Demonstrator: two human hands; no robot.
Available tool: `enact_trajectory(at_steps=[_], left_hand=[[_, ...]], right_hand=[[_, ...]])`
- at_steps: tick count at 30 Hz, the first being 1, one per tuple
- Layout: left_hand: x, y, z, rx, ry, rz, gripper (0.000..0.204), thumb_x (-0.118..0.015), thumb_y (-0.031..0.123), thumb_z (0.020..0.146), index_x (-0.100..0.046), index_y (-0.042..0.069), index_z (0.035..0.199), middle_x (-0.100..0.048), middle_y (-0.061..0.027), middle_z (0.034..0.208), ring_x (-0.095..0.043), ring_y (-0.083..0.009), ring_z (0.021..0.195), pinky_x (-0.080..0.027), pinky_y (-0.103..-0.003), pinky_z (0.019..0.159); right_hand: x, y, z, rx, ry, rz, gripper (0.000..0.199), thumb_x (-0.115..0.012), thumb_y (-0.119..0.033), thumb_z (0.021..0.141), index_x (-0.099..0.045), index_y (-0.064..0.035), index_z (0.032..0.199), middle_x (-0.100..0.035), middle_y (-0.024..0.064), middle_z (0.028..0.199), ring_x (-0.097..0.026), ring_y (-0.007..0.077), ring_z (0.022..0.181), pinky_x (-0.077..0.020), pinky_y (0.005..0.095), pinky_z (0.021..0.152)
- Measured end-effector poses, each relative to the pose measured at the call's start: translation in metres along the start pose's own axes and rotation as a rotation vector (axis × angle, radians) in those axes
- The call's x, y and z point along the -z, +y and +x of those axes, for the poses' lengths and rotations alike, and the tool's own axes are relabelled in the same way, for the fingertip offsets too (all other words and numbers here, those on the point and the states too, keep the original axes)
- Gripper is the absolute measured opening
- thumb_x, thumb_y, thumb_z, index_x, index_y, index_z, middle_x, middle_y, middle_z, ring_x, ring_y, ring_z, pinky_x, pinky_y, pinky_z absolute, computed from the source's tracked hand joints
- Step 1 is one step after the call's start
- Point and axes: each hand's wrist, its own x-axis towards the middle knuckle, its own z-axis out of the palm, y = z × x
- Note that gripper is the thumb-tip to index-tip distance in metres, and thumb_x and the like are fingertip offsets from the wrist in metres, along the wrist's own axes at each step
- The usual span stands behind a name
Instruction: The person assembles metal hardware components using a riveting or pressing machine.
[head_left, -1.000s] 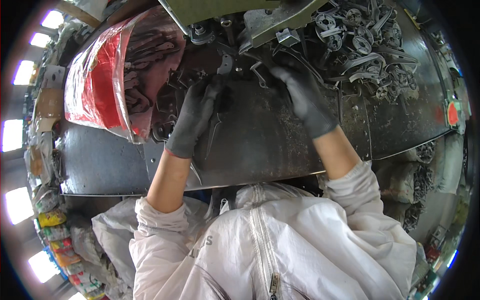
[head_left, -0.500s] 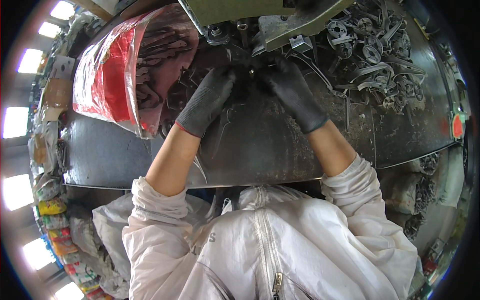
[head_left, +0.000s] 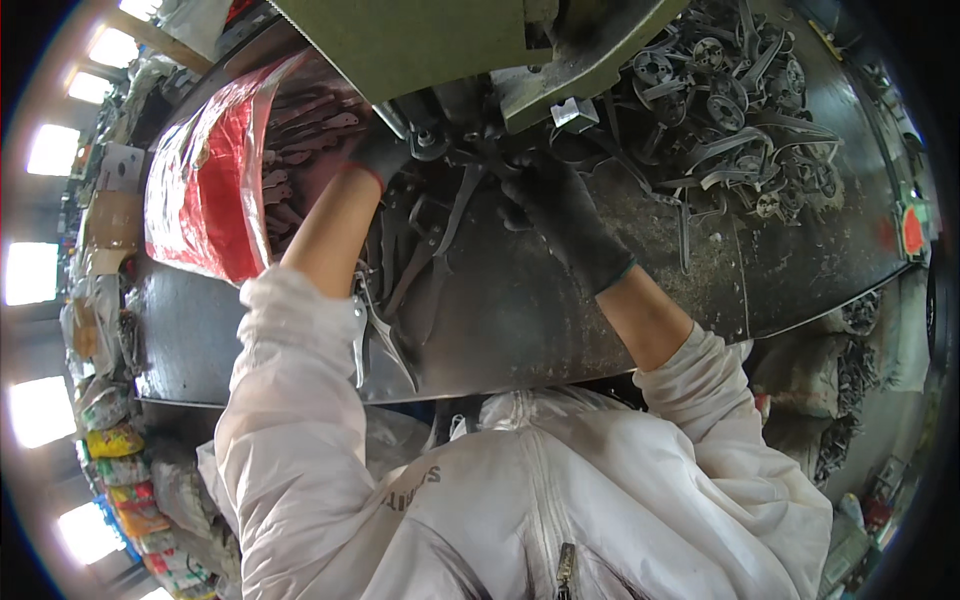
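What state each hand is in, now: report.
Left hand: cannot be told; dark and blurred beside the red bag.
Right hand: partly curled near the green machine; whether it holds anything cannot be told.

Lit from the left by a row of glaring windows [head_left: 40, 411]. Crowded alongside them with cardboard boxes [head_left: 103, 212] and stacked colourful bags [head_left: 115, 442]. Furnished with a dark, scuffed desk [head_left: 490, 330].

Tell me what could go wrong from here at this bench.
Pinching: the gloved right hand is close to the green machine, so fingers might get caught if it moves.
Falling: silver metal pieces lie near the front edge of the table, and the left sleeve beside them could knock them off.
Sliding: the tangled heap of metal parts might shift if one is tugged.
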Motion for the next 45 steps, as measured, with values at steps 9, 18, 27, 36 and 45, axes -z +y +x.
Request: enact_trajectory(at_steps=[9,18,27,36,45], left_hand=[[-0.028,-0.006,0.039,-0.101,0.226,-0.154,0.024,-0.059,0.014,0.095,-0.069,0.003,0.115,-0.072,-0.0196,0.112,-0.069,-0.0347,0.107,-0.056,-0.044,0.091],[0.018,-0.041,-0.048,0.295,-0.104,-0.493,0.036,-0.064,0.027,0.098,-0.062,0.005,0.126,-0.060,0.0028,0.090,-0.056,-0.0095,0.072,-0.048,-0.026,0.065],[0.055,0.032,-0.155,0.399,-0.294,-0.979,0.045,-0.063,0.043,0.102,-0.063,0.002,0.121,-0.060,0.0010,0.089,-0.058,-0.0087,0.070,-0.049,-0.025,0.065],[0.045,0.122,-0.123,0.457,-0.227,-1.077,0.044,-0.062,0.031,0.104,-0.059,-0.001,0.135,-0.067,-0.0079,0.115,-0.067,-0.0201,0.108,-0.054,-0.031,0.088],[0.002,0.075,-0.139,0.606,-0.163,-1.434,0.040,-0.055,0.029,0.107,-0.057,-0.001,0.133,-0.069,-0.0086,0.113,-0.070,-0.0186,0.100,-0.058,-0.034,0.089]], right_hand=[[-0.008,-0.022,-0.013,0.051,0.001,-0.045,0.033,-0.063,-0.009,0.097,-0.058,0.0022,0.127,-0.064,0.0037,0.091,-0.059,0.0099,0.065,-0.0490,0.0250,0.054],[-0.005,-0.035,-0.035,0.054,0.005,-0.188,0.035,-0.066,-0.018,0.097,-0.060,0.0027,0.125,-0.067,0.0090,0.088,-0.068,0.0167,0.065,-0.0551,0.0325,0.056],[-0.002,-0.014,-0.024,-0.066,-0.070,-0.088,0.019,-0.059,-0.006,0.099,-0.057,-0.0037,0.117,-0.062,0.0045,0.093,-0.059,0.0106,0.065,-0.0466,0.0246,0.054],[0.037,0.056,0.014,1.071,0.008,-0.741,0.050,-0.062,0.002,0.089,-0.057,-0.0056,0.138,-0.071,0.0129,0.103,-0.071,0.0274,0.084,-0.0593,0.0389,0.071],[0.102,-0.027,-0.008,0.864,-0.122,-1.735,0.064,-0.067,0.000,0.084,-0.055,-0.0183,0.145,-0.067,0.0125,0.127,-0.067,0.0330,0.115,-0.0563,0.0457,0.096]])
